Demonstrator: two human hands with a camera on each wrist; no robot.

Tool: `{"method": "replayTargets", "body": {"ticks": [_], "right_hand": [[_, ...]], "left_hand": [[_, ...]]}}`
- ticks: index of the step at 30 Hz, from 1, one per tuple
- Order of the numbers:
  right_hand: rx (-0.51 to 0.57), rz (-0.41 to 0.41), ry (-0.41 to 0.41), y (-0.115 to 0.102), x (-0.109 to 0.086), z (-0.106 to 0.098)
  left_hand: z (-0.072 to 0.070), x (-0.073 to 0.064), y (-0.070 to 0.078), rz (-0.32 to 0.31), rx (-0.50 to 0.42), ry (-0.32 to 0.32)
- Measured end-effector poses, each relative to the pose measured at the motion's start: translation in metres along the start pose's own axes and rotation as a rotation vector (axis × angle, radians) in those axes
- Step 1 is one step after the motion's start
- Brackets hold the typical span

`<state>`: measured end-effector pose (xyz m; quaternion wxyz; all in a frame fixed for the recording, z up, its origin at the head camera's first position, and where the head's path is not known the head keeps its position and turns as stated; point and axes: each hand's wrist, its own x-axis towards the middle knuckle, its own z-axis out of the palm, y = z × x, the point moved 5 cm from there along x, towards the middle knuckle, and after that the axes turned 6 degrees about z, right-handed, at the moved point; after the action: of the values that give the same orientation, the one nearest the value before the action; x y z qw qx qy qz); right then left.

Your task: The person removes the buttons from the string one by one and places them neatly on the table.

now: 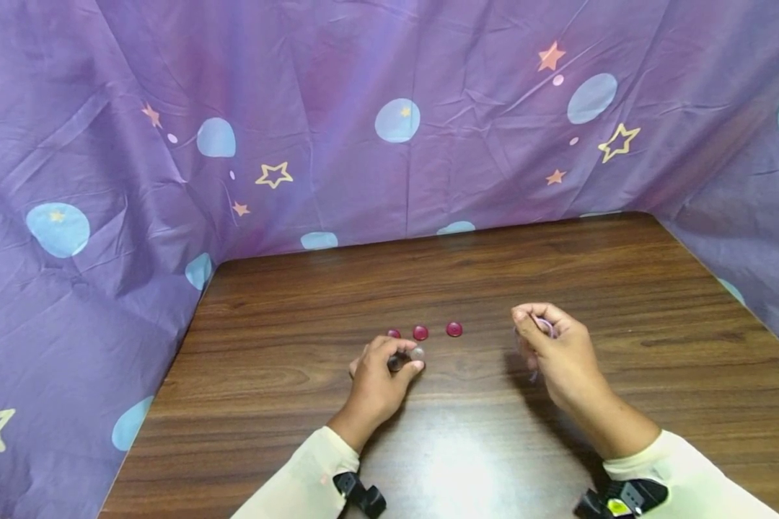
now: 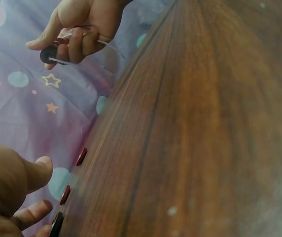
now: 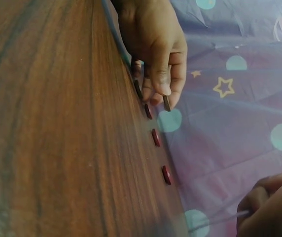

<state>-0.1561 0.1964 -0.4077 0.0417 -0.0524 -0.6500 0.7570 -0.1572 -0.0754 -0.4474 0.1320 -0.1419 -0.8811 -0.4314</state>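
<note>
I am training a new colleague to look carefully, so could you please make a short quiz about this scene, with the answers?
1. Count: how many red discs lie on the table?
2. True or false: the left hand is holding nothing.
3. Choose: which hand holds the thin pale cord?
A) the left hand only
B) the right hand only
C) both hands

Key:
1. Three; the right wrist view shows them all.
2. False; it pinches a disc between thumb and finger.
3. B
</note>
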Motion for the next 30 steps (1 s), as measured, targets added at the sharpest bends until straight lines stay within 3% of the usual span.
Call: {"method": "replayTargets", "body": {"ticks": [6, 17, 30], "right_hand": [[0.036, -0.006, -0.052, -0.001, 0.001, 0.000], [0.070, 0.069, -0.049, -0.002, 0.004, -0.011], [0.268, 0.038, -0.125, -0.007, 0.004, -0.018]], "left_hand": [[0.002, -0.001, -0.002, -0.001, 0.020, 0.002], [0.003, 0.000, -0.002, -0.025, 0.043, -0.007], [0.003, 0.001, -0.002, -0.011, 0.037, 0.007]]}}
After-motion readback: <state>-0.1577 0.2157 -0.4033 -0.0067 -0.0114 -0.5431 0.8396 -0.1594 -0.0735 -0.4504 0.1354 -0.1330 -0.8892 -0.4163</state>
